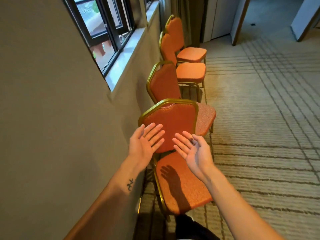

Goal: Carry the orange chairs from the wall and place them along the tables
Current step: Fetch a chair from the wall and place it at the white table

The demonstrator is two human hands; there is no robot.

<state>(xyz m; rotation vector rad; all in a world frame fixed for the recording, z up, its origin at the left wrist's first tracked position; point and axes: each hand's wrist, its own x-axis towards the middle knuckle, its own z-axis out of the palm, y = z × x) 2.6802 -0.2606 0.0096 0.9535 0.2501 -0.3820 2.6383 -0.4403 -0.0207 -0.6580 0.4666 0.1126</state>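
— How is the light?
— Warm and fairly bright. Daylight comes in through the window (pixel 103 32) at upper left and pales the sill (pixel 124 54). The far doorway (pixel 270 14) looks cooler and bluish.
— Any shadows?
— A dark, fairly crisp arm-shaped shadow (pixel 173 184) with spread fingers lies on the nearest chair seat (pixel 195 184). It falls below the left grip (pixel 145 144) and right grip (pixel 192 148), whose palms are evenly lit. Softer dark patches sit under the chairs on the carpet (pixel 259 135).
— Is it sharp?
— Mostly, though fine detail is a little soft. There is no glare. Wide-angle bending tilts the wall (pixel 43 101), the window frame and the door posts toward the edges, and stretches the forearms at the bottom
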